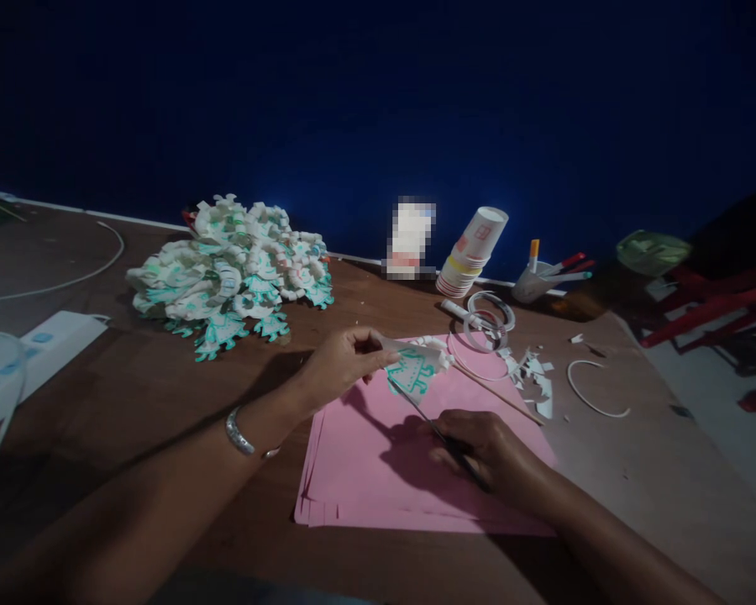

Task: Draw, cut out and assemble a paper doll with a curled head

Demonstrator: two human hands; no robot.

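My left hand [346, 357] pinches a white paper-cup cutout [416, 363] with teal drawing, holding it just above a stack of pink paper sheets [378, 470]. My right hand [488, 454] is closed round a thin dark tool [434, 428], maybe scissors or a blade, whose tip points up-left and reaches the cutout's lower edge. A silver bracelet [243, 435] sits on my left wrist.
A heap of finished white and teal cutouts [233, 269] lies at the back left. A stack of paper cups [472, 250], a cup of markers [542, 277], tape rolls [491, 315] and paper scraps [535, 382] sit behind the pink sheets. A white power strip [38, 344] lies left; red stools [711, 307] stand right.
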